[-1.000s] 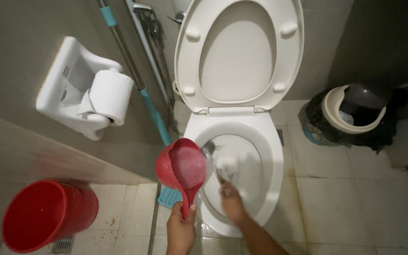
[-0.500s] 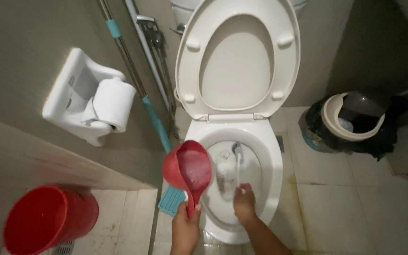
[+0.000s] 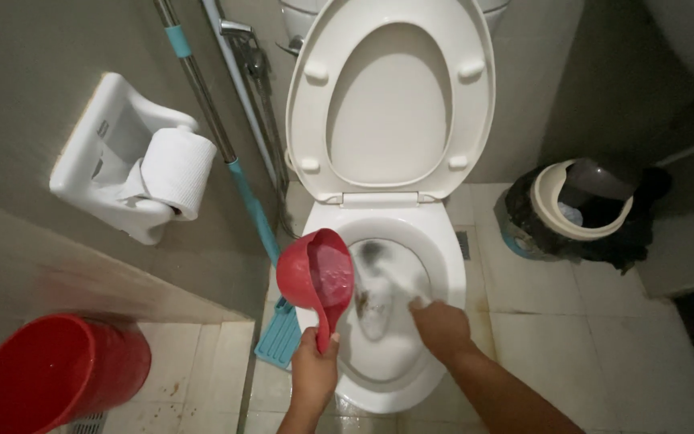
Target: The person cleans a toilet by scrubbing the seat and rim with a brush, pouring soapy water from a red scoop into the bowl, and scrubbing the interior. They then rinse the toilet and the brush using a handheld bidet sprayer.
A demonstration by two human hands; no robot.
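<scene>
At the far left you have a red bucket (image 3: 58, 374) standing on the tiled floor (image 3: 202, 378), well apart from your hands. Above it, a white paper holder (image 3: 110, 157) with a toilet roll (image 3: 174, 171) hangs on the wall, and a long-handled tool with a teal grip (image 3: 246, 205) leans beside the toilet, its blue head (image 3: 279, 333) resting on the floor.

Your left hand (image 3: 315, 370) is closed around the handle of the red dipper (image 3: 319, 273), which you hold tilted over the left rim of the toilet bowl (image 3: 447, 241); its scoop looks wet and glossy inside, and water seems to be spilling from it into the bowl. Your right hand (image 3: 439, 325) reaches down inside the bowl and appears to grip the handle of a white brush (image 3: 375, 301), though motion blur keeps you from being sure how tightly your fingers close. The brush head is smeared in the frame, low in the bowl near a dark patch.

By the look of it, you are in the scrubbing and rinsing step: pouring with one hand while you work the bowl with the other. The next move calls for steady pouring aimed at the scrubbed patch, keeping the dipper over the rim so nothing splashes outside.

The seat and lid (image 3: 391, 96) stand raised. At the right, a lined waste bin (image 3: 580, 213) sits near the toilet.
</scene>
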